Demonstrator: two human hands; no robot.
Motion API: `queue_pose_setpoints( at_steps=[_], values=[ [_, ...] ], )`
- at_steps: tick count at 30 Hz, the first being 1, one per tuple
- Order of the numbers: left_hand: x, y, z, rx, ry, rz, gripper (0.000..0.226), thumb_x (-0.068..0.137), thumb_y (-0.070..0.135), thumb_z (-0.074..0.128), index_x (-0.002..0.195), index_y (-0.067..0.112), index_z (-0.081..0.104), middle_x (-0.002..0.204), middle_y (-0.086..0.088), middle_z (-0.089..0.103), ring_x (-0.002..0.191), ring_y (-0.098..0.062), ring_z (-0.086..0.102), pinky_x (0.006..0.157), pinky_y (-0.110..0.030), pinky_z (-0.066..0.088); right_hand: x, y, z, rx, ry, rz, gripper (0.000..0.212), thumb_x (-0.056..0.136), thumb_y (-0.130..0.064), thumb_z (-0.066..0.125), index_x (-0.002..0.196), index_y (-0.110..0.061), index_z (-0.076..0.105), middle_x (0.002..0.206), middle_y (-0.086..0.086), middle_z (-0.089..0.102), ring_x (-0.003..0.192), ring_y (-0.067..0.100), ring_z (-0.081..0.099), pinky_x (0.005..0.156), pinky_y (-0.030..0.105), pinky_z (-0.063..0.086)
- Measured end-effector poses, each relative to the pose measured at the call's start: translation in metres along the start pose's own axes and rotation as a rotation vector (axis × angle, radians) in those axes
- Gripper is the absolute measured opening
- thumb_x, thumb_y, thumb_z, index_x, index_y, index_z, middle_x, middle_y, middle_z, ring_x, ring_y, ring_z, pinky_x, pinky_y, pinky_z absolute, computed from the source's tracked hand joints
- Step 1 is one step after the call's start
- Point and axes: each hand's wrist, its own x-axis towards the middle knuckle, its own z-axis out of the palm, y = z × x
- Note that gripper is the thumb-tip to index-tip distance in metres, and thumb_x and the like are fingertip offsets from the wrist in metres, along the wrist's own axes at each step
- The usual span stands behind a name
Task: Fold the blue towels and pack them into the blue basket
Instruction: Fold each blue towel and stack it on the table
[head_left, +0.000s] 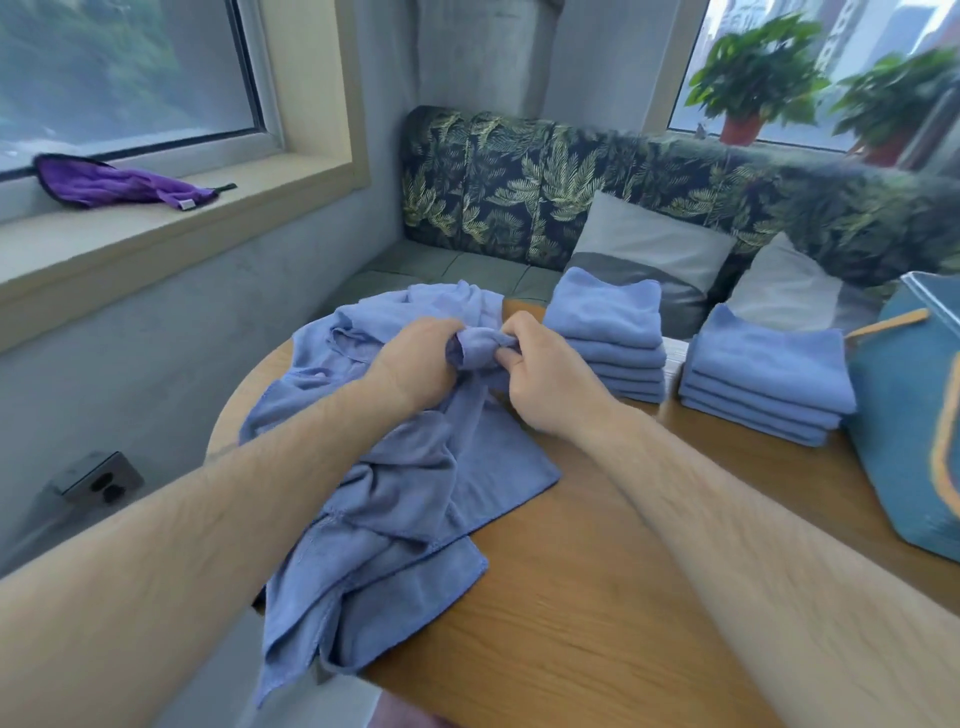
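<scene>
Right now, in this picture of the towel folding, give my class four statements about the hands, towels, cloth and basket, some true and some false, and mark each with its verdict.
1. The left hand and the right hand both grip one bunched blue towel. True.
2. One stack of folded towels stands beside a second stack on the table. True.
3. The purple cloth lies on the table. False: it lies on the window sill.
4. The blue basket stands left of the unfolded pile. False: it stands at the right, past both stacks.
</scene>
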Motion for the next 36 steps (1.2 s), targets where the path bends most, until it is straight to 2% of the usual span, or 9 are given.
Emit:
queue_pose_setpoints(
  at_steps=[3,8,12,15,20,23,27,32,36],
  values=[
    [-0.023,0.047,0.016,-0.150,0.073,0.173,0.015,0.084,0.002,0.051,0.089,-0.004,0.064,0.085,-0.010,0.060,0.084,-0.030,0.055,0.067,-0.025,0.028,-0.050,0.020,-0.032,0.029,0.055,0.043,0.007,0.103,-0.019,0.051,0.099,-0.014,0.049,0.088,-0.004,0.058,0.080,0.015,0.052,0.065,0.029,0.037],
    [-0.067,0.123,0.080,-0.236,-0.044,0.264,0.012,0.087,0.000,0.053,0.090,0.004,0.064,0.088,-0.005,0.063,0.086,-0.028,0.058,0.064,-0.025,0.037,-0.154,0.061,-0.077,-0.055,0.025,0.184,0.009,0.099,-0.013,0.055,0.092,-0.012,0.050,0.082,-0.002,0.055,0.075,0.016,0.049,0.067,0.033,0.037],
    [-0.106,0.184,0.133,-0.321,-0.218,0.396,0.014,0.085,-0.001,0.054,0.088,0.009,0.064,0.094,-0.006,0.063,0.100,-0.030,0.058,0.075,-0.025,0.032,-0.230,0.092,-0.108,-0.213,-0.094,0.356,0.015,0.089,-0.015,0.063,0.080,-0.022,0.053,0.074,-0.012,0.049,0.066,0.003,0.045,0.064,0.026,0.031],
    [-0.126,0.217,0.145,-0.334,-0.313,0.468,0.034,0.087,0.008,0.050,0.114,0.016,0.069,0.118,0.003,0.065,0.113,-0.014,0.055,0.095,-0.024,0.041,-0.261,0.101,-0.130,-0.340,-0.277,0.552,0.014,0.068,-0.048,0.054,0.073,-0.037,0.061,0.087,-0.010,0.057,0.085,0.009,0.051,0.075,0.030,0.043],
    [-0.116,0.211,0.136,-0.225,-0.178,0.354,0.037,0.090,0.013,0.047,0.121,0.019,0.066,0.126,0.005,0.059,0.114,-0.018,0.054,0.092,-0.037,0.048,-0.242,0.101,-0.128,-0.291,-0.086,0.489,0.022,0.081,-0.041,0.050,0.094,-0.040,0.068,0.107,-0.004,0.065,0.115,0.022,0.047,0.100,0.041,0.043],
    [-0.106,0.181,0.136,0.043,-0.057,0.278,0.030,0.096,0.025,0.052,0.122,0.015,0.065,0.121,-0.003,0.060,0.109,-0.029,0.056,0.087,-0.046,0.050,-0.208,0.105,-0.101,-0.387,-0.034,0.413,0.035,0.101,-0.023,0.043,0.129,-0.027,0.063,0.131,0.000,0.060,0.124,0.027,0.045,0.105,0.042,0.039],
    [-0.112,0.153,0.144,0.026,-0.005,0.289,0.025,0.094,0.024,0.056,0.112,0.011,0.068,0.112,-0.006,0.062,0.099,-0.031,0.058,0.083,-0.047,0.050,-0.165,0.120,-0.062,-0.387,-0.080,0.472,0.042,0.104,-0.034,0.043,0.144,-0.023,0.049,0.145,0.003,0.053,0.130,0.030,0.047,0.106,0.042,0.037],
    [-0.122,0.144,0.158,-0.188,0.065,0.332,0.027,0.096,0.012,0.058,0.120,0.005,0.068,0.123,-0.007,0.064,0.115,-0.026,0.058,0.101,-0.032,0.045,-0.156,0.123,-0.043,-0.380,-0.042,0.531,0.032,0.101,-0.037,0.049,0.122,-0.015,0.061,0.120,0.008,0.063,0.105,0.030,0.059,0.082,0.037,0.044],
    [-0.136,0.161,0.161,-0.531,0.187,0.128,0.018,0.099,0.006,0.050,0.114,0.007,0.060,0.116,-0.005,0.059,0.109,-0.014,0.056,0.095,-0.012,0.040,-0.198,0.111,-0.044,-0.274,0.079,0.661,0.017,0.102,-0.028,0.048,0.101,-0.011,0.051,0.093,0.007,0.057,0.087,0.029,0.054,0.068,0.034,0.033]
  ],
)
